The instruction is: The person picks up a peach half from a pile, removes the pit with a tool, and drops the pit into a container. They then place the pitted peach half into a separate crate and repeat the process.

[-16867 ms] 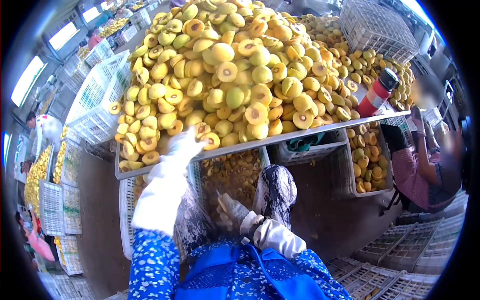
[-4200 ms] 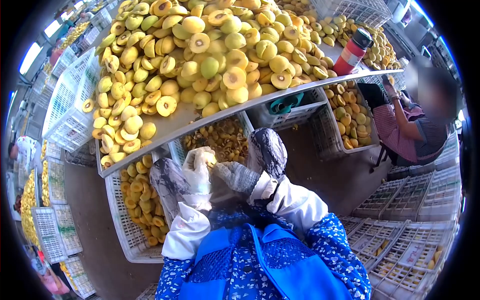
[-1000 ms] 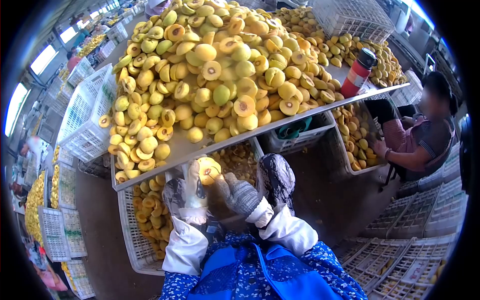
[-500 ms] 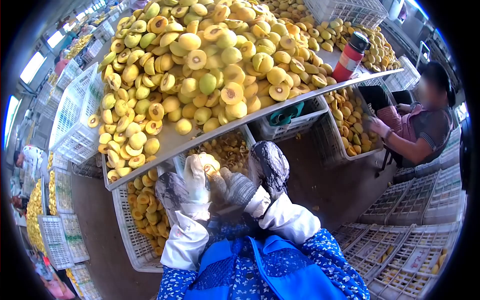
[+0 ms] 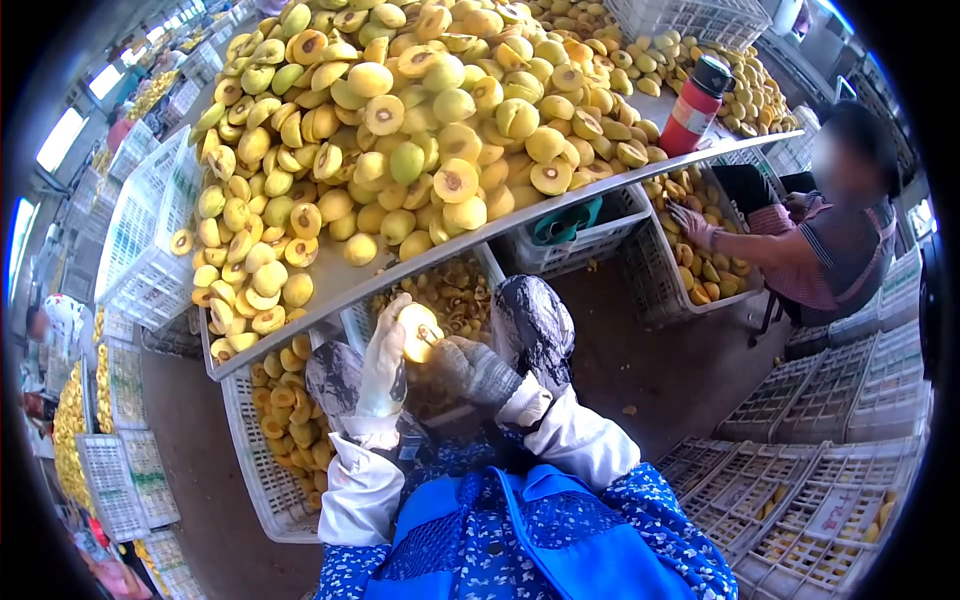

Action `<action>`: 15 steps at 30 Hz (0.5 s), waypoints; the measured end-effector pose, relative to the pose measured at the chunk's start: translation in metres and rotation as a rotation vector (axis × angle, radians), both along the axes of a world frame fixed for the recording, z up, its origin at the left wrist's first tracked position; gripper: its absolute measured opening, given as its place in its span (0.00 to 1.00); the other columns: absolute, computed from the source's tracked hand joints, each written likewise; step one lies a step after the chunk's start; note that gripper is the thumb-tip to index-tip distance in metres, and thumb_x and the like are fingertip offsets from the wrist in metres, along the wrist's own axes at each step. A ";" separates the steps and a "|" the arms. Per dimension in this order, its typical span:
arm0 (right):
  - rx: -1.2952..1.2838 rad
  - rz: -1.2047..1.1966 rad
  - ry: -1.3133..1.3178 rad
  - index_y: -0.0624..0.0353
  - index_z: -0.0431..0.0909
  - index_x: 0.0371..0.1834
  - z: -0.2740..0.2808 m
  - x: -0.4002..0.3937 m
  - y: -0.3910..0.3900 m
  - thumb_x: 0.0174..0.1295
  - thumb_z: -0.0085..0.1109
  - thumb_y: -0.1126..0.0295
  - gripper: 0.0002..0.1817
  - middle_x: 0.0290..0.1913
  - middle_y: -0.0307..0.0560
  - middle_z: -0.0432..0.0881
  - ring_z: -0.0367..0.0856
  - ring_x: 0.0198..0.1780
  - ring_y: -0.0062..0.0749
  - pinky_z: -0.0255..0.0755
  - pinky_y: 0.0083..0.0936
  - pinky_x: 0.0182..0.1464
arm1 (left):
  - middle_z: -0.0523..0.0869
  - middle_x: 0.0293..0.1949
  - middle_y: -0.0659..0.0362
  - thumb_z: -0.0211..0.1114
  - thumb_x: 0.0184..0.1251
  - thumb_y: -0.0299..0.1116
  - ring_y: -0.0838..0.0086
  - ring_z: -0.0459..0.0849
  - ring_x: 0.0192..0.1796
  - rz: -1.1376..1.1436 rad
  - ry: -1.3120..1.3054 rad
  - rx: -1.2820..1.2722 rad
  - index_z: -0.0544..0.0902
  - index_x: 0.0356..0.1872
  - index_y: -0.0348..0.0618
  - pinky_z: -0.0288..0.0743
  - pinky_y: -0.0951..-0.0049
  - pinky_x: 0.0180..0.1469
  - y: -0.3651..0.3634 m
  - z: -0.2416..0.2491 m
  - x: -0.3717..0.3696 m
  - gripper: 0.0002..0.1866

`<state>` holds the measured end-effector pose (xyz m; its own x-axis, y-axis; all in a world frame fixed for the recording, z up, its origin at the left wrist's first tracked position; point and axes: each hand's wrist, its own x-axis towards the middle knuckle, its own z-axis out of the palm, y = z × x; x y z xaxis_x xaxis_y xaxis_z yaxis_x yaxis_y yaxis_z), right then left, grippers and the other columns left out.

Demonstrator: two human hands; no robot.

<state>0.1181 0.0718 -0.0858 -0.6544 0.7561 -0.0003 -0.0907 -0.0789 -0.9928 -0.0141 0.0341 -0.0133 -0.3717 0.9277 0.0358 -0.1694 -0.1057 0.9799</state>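
my left hand (image 5: 385,365), in a white glove, is clamped on a halved peach (image 5: 418,331) just below the counter (image 5: 335,285) edge. my right hand (image 5: 468,368), in a grey glove, is closed against the peach's lower side. beyond the counter's right end, another person's hand (image 5: 690,222) reaches into a white crate (image 5: 660,280).

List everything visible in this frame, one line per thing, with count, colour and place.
peach halves: a large heap, yellow, on the table
table: one, grey metal, ahead
flask: one, red with dark cap, table's right end
crates: several, white, under and around the table, some holding fruit
co-worker: one, seated at right, hand in a crate
peach half: one, yellow, in the left hand
left hand: white glove, gripping the peach half
right hand: grey glove, against the peach half
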 end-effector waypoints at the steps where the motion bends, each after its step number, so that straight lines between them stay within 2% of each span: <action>1: -0.150 0.029 0.012 0.61 0.74 0.46 0.002 0.001 -0.001 0.68 0.43 0.63 0.14 0.37 0.60 0.79 0.77 0.40 0.56 0.70 0.39 0.41 | 0.79 0.43 0.60 0.50 0.72 0.43 0.79 0.77 0.43 0.029 0.111 0.010 0.73 0.53 0.35 0.71 0.82 0.46 -0.001 -0.006 -0.002 0.20; 2: -0.143 0.032 -0.014 0.60 0.74 0.45 0.006 0.002 -0.003 0.68 0.44 0.62 0.14 0.37 0.61 0.79 0.77 0.40 0.56 0.70 0.40 0.41 | 0.78 0.44 0.61 0.50 0.72 0.43 0.79 0.77 0.43 0.057 0.222 0.019 0.73 0.52 0.35 0.71 0.82 0.47 -0.002 -0.011 -0.004 0.20; 4: -0.126 0.039 -0.065 0.59 0.74 0.45 0.018 0.004 -0.006 0.68 0.44 0.61 0.15 0.37 0.63 0.79 0.77 0.40 0.55 0.70 0.41 0.40 | 0.79 0.44 0.60 0.50 0.72 0.43 0.79 0.78 0.43 0.087 0.062 -0.005 0.74 0.51 0.35 0.72 0.81 0.46 -0.003 -0.018 0.000 0.20; 5: 0.029 0.014 -0.146 0.58 0.74 0.44 0.024 0.005 -0.007 0.68 0.44 0.59 0.15 0.36 0.63 0.79 0.77 0.39 0.56 0.70 0.42 0.39 | 0.79 0.44 0.60 0.50 0.72 0.43 0.79 0.78 0.43 0.102 -0.019 -0.016 0.74 0.50 0.35 0.72 0.81 0.46 -0.003 -0.023 0.001 0.19; 6: 0.185 -0.012 -0.227 0.58 0.74 0.43 0.030 0.008 -0.007 0.68 0.44 0.58 0.15 0.34 0.64 0.79 0.78 0.37 0.56 0.70 0.43 0.38 | 0.81 0.40 0.58 0.47 0.73 0.44 0.78 0.80 0.40 0.127 0.090 0.026 0.77 0.47 0.34 0.74 0.80 0.43 0.000 -0.028 -0.004 0.21; 7: 0.342 -0.037 -0.307 0.58 0.74 0.42 0.033 0.011 -0.007 0.68 0.43 0.57 0.16 0.32 0.64 0.79 0.78 0.36 0.56 0.70 0.44 0.36 | 0.81 0.39 0.57 0.46 0.73 0.45 0.77 0.80 0.39 0.101 -0.044 -0.009 0.77 0.46 0.34 0.75 0.79 0.42 -0.002 -0.030 -0.004 0.22; 9: 0.534 0.024 -0.505 0.58 0.72 0.47 0.034 0.018 -0.004 0.68 0.43 0.62 0.14 0.34 0.59 0.78 0.78 0.32 0.52 0.70 0.41 0.31 | 0.82 0.36 0.56 0.44 0.74 0.47 0.76 0.81 0.36 0.051 -0.314 -0.078 0.78 0.43 0.33 0.76 0.79 0.41 -0.005 -0.025 -0.001 0.24; 10: 0.629 0.056 -0.605 0.58 0.72 0.49 0.035 0.022 -0.003 0.68 0.43 0.64 0.13 0.35 0.56 0.77 0.78 0.30 0.50 0.71 0.39 0.29 | 0.83 0.34 0.55 0.43 0.74 0.49 0.74 0.82 0.36 0.029 -0.198 -0.073 0.78 0.43 0.32 0.77 0.77 0.40 -0.005 -0.029 -0.003 0.26; 13: 0.672 0.182 -0.715 0.56 0.70 0.52 0.056 0.030 0.002 0.68 0.41 0.65 0.14 0.37 0.57 0.76 0.79 0.31 0.51 0.71 0.43 0.30 | 0.83 0.34 0.56 0.42 0.73 0.49 0.74 0.82 0.36 -0.029 -0.328 -0.130 0.79 0.41 0.33 0.76 0.77 0.42 -0.004 -0.029 -0.005 0.26; 15: 0.570 0.209 -0.799 0.55 0.69 0.56 0.069 0.026 0.003 0.67 0.41 0.67 0.16 0.40 0.59 0.75 0.79 0.31 0.52 0.72 0.43 0.31 | 0.83 0.34 0.56 0.42 0.73 0.48 0.74 0.81 0.36 -0.025 -0.231 -0.127 0.79 0.41 0.33 0.75 0.76 0.42 -0.004 -0.033 -0.006 0.26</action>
<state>0.1442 0.0745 -0.0171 -0.7401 0.6503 -0.1711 0.5802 0.4890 -0.6513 -0.0196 0.0305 -0.0463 -0.3338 0.9281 -0.1649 -0.3907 0.0229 0.9202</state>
